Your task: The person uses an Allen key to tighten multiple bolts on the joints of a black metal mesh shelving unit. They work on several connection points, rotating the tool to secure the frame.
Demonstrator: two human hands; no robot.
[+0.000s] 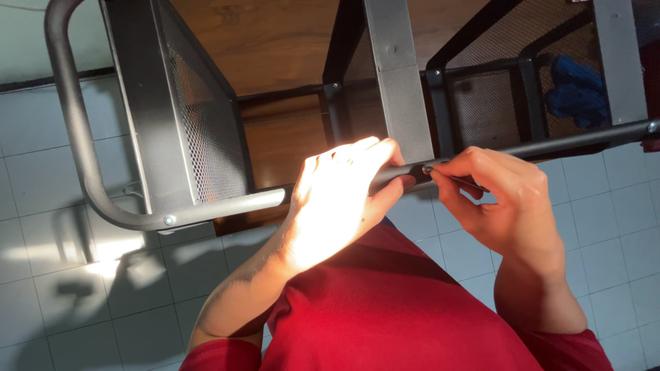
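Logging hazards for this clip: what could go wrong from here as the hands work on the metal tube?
The small screw pinched at the right hand fingertips could slip and drop to the tiled floor. The left hand alone steadies the tube, so the frame might shift. Harsh sunlight on that hand may hide the hole.

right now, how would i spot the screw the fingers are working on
Follow the dark metal tube along the near edge of the mesh cart. Between the left hand and right hand sits a small screw, the only one pinched by fingertips.

One head-worn view — looking steeply down, close over a metal frame (206, 206).
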